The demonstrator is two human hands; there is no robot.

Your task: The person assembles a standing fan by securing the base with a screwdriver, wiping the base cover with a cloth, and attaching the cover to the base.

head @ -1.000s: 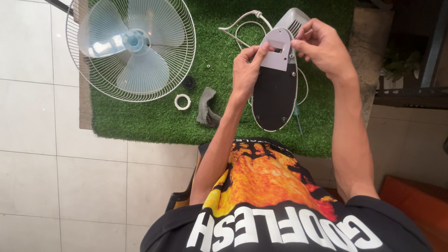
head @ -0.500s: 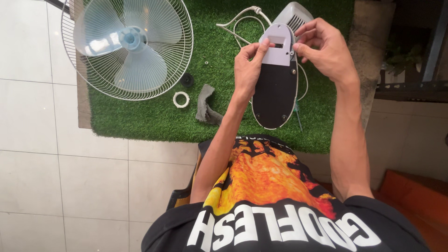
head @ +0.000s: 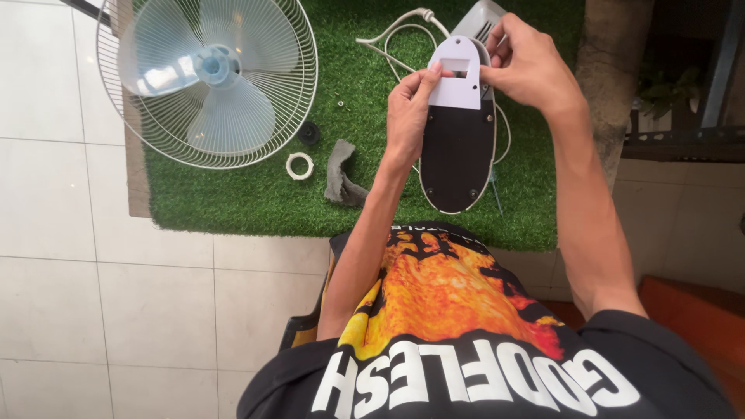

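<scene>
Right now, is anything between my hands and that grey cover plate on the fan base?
Nothing visible. The left hand and right hand both pinch the grey cover plate directly against the black underside of the fan base.

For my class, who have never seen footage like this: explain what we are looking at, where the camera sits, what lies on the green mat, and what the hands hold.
There is no machine here, only a person working with two bare hands. The single picture comes from a camera worn on the person's head, looking down past the black and orange printed shirt.

The left hand and right hand together hold an oval fan base with a black underside; the fingers of both pinch a pale grey plastic plate at its far end.

Below lies a green artificial grass mat on pale floor tiles. On the mat are a round white wire fan guard with pale blue blades, a small white plastic ring, a crumpled grey rag, a black round cap and a white power cord.
</scene>
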